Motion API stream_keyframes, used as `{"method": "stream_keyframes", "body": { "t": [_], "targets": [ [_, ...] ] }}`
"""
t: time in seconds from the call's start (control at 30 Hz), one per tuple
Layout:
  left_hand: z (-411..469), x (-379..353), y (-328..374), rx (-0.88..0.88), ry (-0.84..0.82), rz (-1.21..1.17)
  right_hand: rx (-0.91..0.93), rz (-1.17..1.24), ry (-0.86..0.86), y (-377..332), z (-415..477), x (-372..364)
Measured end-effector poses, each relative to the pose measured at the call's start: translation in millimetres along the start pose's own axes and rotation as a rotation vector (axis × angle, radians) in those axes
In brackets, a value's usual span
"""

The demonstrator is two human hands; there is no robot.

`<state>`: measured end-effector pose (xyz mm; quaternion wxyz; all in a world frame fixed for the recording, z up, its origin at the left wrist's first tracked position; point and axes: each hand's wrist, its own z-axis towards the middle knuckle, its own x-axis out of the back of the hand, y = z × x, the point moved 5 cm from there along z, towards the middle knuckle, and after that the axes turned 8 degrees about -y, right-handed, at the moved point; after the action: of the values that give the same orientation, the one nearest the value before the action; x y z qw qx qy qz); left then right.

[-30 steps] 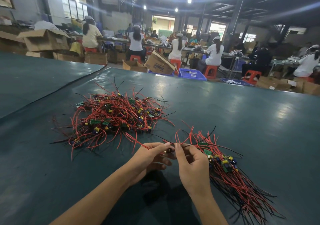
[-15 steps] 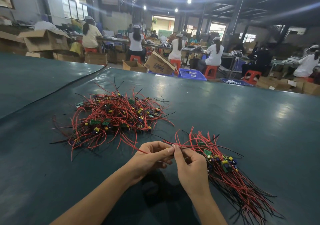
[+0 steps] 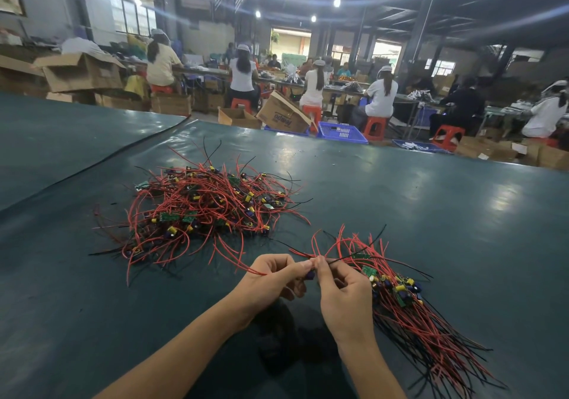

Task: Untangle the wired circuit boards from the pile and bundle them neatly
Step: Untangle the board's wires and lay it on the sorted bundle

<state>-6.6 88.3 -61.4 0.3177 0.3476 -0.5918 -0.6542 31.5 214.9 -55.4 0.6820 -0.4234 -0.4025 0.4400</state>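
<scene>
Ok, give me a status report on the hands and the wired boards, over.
Left hand and right hand both pinch one wired board. Tangled pile to the left, bundle beside right hand. Red wire runs from left hand toward pile.

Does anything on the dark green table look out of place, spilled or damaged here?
Nothing stands out. The tangled pile of red-and-black wired circuit boards is ordinary unsorted stock. The straightened bundle of wired boards lies beside the right hand. It and the left hand pinch one wired board between them. No visible damage.
</scene>
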Motion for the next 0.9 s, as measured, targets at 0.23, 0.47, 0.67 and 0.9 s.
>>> {"method": "stream_keyframes", "body": {
  "t": [0.23,0.47,0.67,0.9],
  "targets": [
    [0,4,2,-0.065,0.038,0.044,-0.051,0.037,0.101,6,4,7],
    [-1,3,5,-0.075,0.019,0.07,-0.145,0.206,0.186,14,7,19],
    [-1,-2,3,-0.11,0.011,0.184,-0.163,0.166,0.001,9,-1,-3],
    [0,-2,4,-0.149,-0.01,0.21,-0.173,0.213,0.04,3,0,-1]
  ]
}}
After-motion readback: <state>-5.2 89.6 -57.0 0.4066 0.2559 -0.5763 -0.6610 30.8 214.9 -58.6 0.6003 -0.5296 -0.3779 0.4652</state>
